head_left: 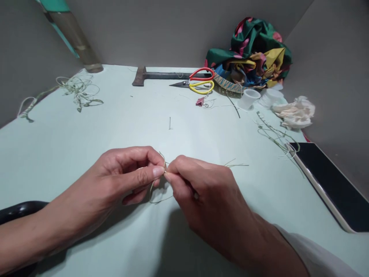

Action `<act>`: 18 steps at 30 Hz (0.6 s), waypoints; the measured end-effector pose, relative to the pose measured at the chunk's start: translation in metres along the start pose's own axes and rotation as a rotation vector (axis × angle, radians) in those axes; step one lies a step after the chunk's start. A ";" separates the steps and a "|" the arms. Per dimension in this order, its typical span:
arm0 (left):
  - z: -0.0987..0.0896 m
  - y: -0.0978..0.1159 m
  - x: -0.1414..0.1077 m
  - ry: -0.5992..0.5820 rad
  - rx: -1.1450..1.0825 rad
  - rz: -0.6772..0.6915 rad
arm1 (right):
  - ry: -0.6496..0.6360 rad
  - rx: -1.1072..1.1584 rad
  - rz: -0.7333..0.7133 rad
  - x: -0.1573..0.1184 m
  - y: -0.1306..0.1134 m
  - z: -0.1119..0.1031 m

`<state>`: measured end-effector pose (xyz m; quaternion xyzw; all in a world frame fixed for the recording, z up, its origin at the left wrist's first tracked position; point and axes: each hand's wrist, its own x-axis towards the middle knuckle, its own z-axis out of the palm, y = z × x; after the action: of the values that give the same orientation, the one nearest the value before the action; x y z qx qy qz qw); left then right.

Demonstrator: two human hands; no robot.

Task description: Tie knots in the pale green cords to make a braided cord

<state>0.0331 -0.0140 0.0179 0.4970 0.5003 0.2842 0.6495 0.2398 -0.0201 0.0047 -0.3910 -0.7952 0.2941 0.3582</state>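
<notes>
Between my two hands runs a thin olive-green cord (161,201), its loop hanging below the fingers. My left hand (129,175) pinches the cord between thumb and forefinger, the other fingers curled beneath. Right beside it, my right hand (201,184) grips the cord with thumb and forefinger, the fingertips of both hands almost touching. Loose cord ends (236,165) stick out past the right knuckles. The exact spot where the cord is pinched is mostly covered by the fingertips.
Farther back lie a hammer-like tool (140,76), red-and-yellow scissors (198,81) and a pink binder clip (200,101). Knotted cords (79,90) sit at left. Along the right are colourful fabric (256,46), plastic cups (248,99), crumpled tissue (298,111) and a phone (334,184). A bottle (83,46) stands back left.
</notes>
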 end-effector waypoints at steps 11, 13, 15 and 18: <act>-0.004 -0.006 0.002 0.004 -0.024 -0.068 | -0.099 0.320 0.315 0.005 -0.002 -0.009; -0.004 -0.006 0.001 -0.007 -0.025 -0.062 | -0.106 0.406 0.376 0.006 -0.002 -0.010; -0.004 -0.006 0.001 -0.020 -0.012 -0.044 | -0.111 0.467 0.408 0.006 -0.002 -0.011; -0.005 -0.006 0.000 -0.036 0.006 -0.021 | -0.123 0.524 0.434 0.004 -0.003 -0.013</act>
<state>0.0276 -0.0142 0.0119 0.4987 0.4946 0.2667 0.6600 0.2476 -0.0156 0.0155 -0.4273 -0.6111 0.5806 0.3269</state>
